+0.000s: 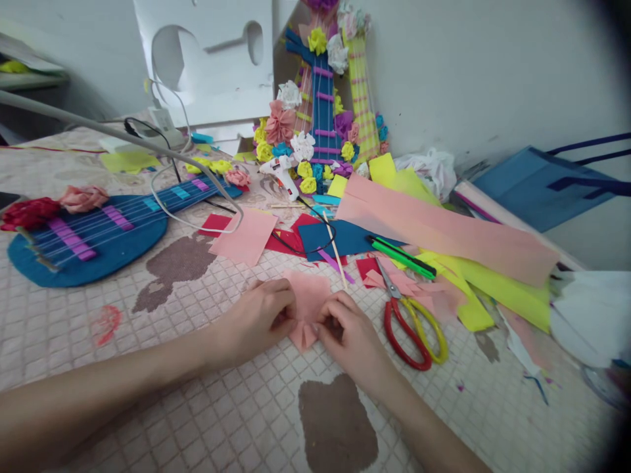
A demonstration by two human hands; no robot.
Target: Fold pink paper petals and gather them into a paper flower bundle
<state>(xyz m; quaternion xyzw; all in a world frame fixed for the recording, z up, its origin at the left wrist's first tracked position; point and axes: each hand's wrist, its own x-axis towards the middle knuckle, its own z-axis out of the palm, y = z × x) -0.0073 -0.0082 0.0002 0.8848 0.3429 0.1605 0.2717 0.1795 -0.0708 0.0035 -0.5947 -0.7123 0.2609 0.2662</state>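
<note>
A pink piece of paper with pleated folds lies on the tiled table cover in front of me. My left hand pinches its left edge with closed fingers. My right hand pinches its right side, fingers curled onto the folds. Red-and-yellow scissors lie just right of my right hand. A thin wooden stick lies behind the paper.
Sheets of pink, yellow, blue and red paper cover the right and middle. A blue paper guitar with roses lies at left. A white glue gun, its cord, a green marker and flower-covered paper guitars stand behind.
</note>
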